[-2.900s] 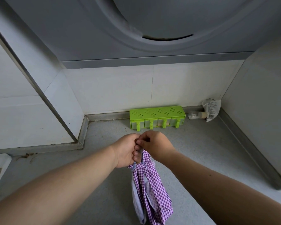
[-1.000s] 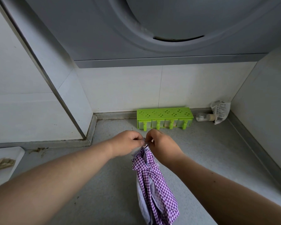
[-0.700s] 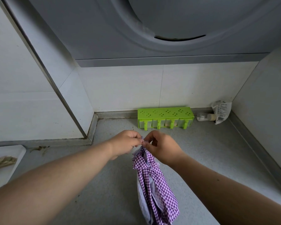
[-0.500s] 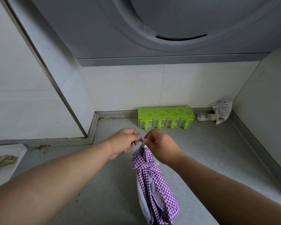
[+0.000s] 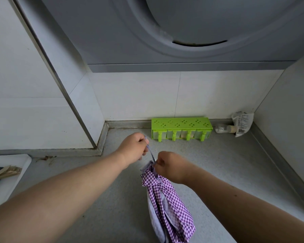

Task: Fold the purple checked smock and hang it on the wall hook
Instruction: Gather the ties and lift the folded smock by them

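A grey speckled counter (image 5: 209,163) runs back to a white tiled wall (image 5: 139,95). Above it hangs a big grey hood (image 5: 112,32) with a round shape in it. Against the wall sits a bright green rack (image 5: 181,128) with little flower holes on top and small jars inside. Just to the right of it lies a small bottle (image 5: 225,129) on its side, and next to that a crumpled white bag (image 5: 242,123) in the corner. Far left there is a white board (image 5: 9,179) with something brown on it.

The purple checked smock (image 5: 167,199) is bunched up long and thin. It hangs down above the counter, with a plain pale lining showing on its left side. A thin string (image 5: 151,153) goes up from its top.

The left hand (image 5: 134,148) is curled and pinches the upper end of the string. The right hand (image 5: 170,166) is curled too and grips the top of the smock where the string starts. The string looks pulled tight between them.
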